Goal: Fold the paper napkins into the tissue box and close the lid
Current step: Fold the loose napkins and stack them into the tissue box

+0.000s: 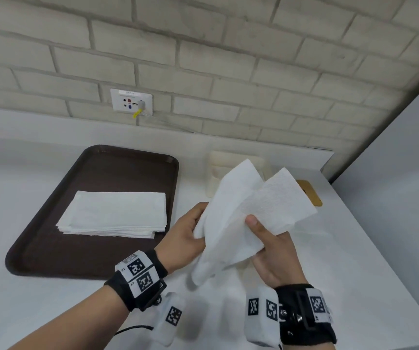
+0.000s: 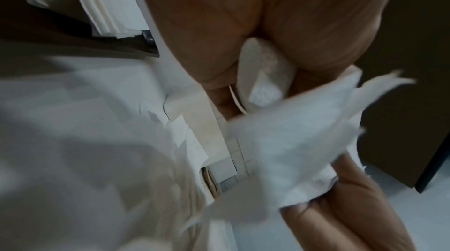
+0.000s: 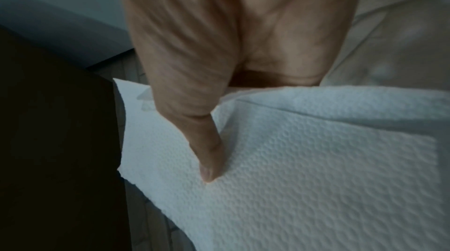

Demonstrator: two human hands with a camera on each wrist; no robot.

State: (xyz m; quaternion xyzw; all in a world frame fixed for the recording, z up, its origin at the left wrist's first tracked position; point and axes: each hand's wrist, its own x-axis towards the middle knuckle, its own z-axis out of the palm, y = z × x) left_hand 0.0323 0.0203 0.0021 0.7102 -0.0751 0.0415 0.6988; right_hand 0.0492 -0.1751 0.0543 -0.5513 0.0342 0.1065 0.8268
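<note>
White embossed paper, held up over the middle of the counter (image 1: 354,248): one napkin (image 1: 238,223) pinched between both hands. Left hand (image 1: 183,238) curled round its near-left edge; right hand (image 1: 274,253) clamping the other side, thumb (image 3: 209,158) flat on top, fingers hidden underneath. Feather-light, limp, easily torn or creased; best taken at edges or corners with a light pinch, then pressed flat along the crease. More napkins, a stack (image 1: 113,214), lying on the brown tray (image 1: 52,236) toward the left of the counter. Cream tissue box (image 1: 228,168) near the back edge, mostly covered by the raised napkin, so open or closed not clear. Tan lid (image 1: 310,193), probably, beside it toward the right edge, partly cut off by paper. Wrist views blurred and dim; left fingertips lost behind folds.
</note>
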